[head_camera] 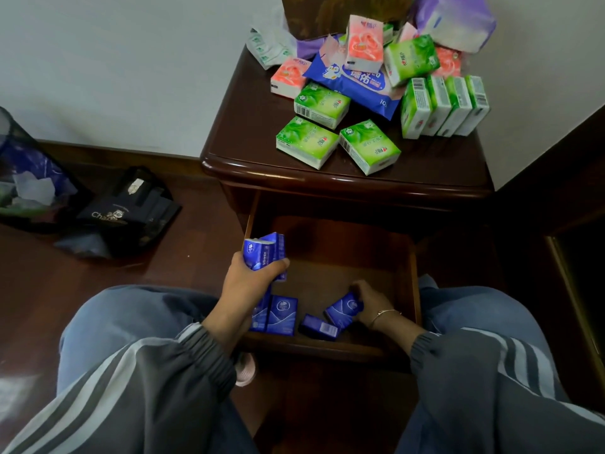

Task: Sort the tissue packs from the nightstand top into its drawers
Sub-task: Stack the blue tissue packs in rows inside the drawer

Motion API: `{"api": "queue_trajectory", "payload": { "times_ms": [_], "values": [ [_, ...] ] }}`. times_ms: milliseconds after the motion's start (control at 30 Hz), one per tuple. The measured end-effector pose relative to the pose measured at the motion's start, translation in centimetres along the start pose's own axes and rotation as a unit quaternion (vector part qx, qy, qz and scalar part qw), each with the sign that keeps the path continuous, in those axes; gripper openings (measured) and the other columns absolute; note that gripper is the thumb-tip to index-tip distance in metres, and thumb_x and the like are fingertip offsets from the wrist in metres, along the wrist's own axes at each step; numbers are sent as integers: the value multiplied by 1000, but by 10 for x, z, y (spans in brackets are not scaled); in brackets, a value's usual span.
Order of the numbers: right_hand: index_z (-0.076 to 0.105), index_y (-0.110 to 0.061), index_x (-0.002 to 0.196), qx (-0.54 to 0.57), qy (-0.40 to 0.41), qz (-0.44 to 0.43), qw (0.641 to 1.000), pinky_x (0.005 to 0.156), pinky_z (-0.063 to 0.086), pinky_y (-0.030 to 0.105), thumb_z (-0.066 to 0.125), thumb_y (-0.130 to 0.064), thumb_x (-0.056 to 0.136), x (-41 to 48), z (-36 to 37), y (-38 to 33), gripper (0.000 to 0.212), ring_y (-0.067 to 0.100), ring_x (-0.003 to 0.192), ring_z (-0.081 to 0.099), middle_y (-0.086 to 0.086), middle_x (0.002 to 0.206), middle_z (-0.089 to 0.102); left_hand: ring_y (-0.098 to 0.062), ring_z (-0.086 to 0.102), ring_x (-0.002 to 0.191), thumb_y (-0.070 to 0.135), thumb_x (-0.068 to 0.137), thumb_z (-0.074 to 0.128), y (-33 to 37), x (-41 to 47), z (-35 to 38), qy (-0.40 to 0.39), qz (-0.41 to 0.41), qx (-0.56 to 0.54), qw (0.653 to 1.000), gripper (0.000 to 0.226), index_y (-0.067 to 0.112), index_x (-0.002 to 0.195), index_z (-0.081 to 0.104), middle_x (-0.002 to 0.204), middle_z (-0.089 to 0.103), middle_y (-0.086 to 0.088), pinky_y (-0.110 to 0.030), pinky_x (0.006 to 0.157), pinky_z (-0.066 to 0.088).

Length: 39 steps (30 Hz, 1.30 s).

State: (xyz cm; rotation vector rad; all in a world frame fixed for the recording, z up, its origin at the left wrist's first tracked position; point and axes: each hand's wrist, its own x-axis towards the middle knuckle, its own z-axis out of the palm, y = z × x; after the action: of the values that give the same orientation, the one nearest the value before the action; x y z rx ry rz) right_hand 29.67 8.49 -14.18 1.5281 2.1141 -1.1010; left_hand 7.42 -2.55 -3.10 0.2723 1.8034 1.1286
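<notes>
A dark glossy wooden nightstand surface (248, 136) carries a heap of goods at its back and right. There are loose green tissue packs (306, 141) near the front edge and a row of four green packs (443, 106) standing side by side at the right. Pink tissue packs (365, 42) lie among them, on and around a flat blue wet-wipe pouch (353, 81). A soft purple-and-white bundle (458, 21) sits in the far corner. On the wooden floor to the left are a black mesh wastebasket (19, 172) and a dark fabric bag (131, 211). A pink slipper (245, 371) shows under the left knee.

Below the top, the brown wooden drawer (413, 283) stands pulled out between the person's knees, and both hands reach into it.

The left hand (248, 280) is curled round a small clutch of dark blue tissue packs (263, 250), held above the drawer's left side. Their long axes run away from the person, tilted slightly up. The right hand (370, 301), a thin bracelet (384, 314) at its wrist, grips one blue pack (343, 308) low in the drawer, tipped diagonally with its upper end to the right.

Two more blue packs (281, 314) stand upright against the drawer's near wall, partly behind the left wrist. A smaller blue pack (319, 327) lies flat just beside them.
</notes>
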Motion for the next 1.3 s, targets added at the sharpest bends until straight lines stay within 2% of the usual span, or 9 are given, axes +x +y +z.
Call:
{"api": "queue_trajectory", "payload": {
  "times_ms": [167,300,433,533,700,900,1033,1100,1300],
  "values": [
    [41,-16,132,-61,32,32,997,97,46,36,67,-11,80,1,0,1,58,28,118,50,11,128,52,-22,67,92,32,70,81,2,-4,-1,-2,-4,-4,1000,58,25,114,45,110,62,-2,-33,61,56],
    [50,-21,119,-105,116,-43,987,93,45,32,65,-27,83,-4,-5,-8,39,20,113,48,3,123,52,-24,66,97,33,70,81,5,-4,-2,4,-7,2,1000,62,24,119,44,113,61,-3,-43,77,58],
    [55,-25,99,-82,-37,-144,985,71,42,26,67,-55,73,-18,-1,-30,42,13,90,51,-4,102,57,-24,64,100,35,70,80,7,-5,-2,1,-9,11,1000,63,25,119,42,114,60,-2,-46,84,56],
    [58,-20,106,-158,-67,-176,969,73,43,27,66,-47,77,-21,10,-31,41,19,96,57,0,108,63,-24,64,99,35,71,80,6,-5,-2,6,-12,13,1000,62,25,119,43,114,60,-2,-47,84,56],
    [59,-21,110,-186,-80,-175,963,79,48,34,55,-37,84,-19,14,-37,31,22,99,59,3,109,64,-23,64,100,35,71,80,6,-3,-3,6,-14,15,1000,64,24,121,43,115,60,-1,-43,81,56],
    [62,-18,103,-104,-78,-134,982,73,42,27,48,-31,88,-13,7,-38,24,18,87,57,6,101,65,-22,65,99,36,68,82,9,-1,-4,13,-11,2,1000,65,25,120,45,113,62,-1,-46,85,56],
    [54,-19,126,-118,-85,-137,980,90,39,32,38,-29,97,-4,-12,-46,34,24,114,50,12,130,50,-23,65,100,37,66,83,10,0,-6,13,-12,-6,1000,68,24,122,46,115,62,-2,-47,88,55],
    [50,-21,131,-132,-87,-145,977,93,38,30,39,-26,98,1,-18,-52,35,24,120,47,9,133,45,-23,65,101,37,67,82,12,0,-7,10,-15,-7,1000,69,23,123,45,116,62,-3,-47,88,55],
    [58,-18,110,-70,-71,-157,982,78,42,23,58,-20,88,23,-20,-76,22,13,97,54,6,116,59,-23,66,98,34,70,81,17,-3,-10,3,-22,-31,999,64,23,122,45,113,63,-2,-44,84,56]
  ]
}}
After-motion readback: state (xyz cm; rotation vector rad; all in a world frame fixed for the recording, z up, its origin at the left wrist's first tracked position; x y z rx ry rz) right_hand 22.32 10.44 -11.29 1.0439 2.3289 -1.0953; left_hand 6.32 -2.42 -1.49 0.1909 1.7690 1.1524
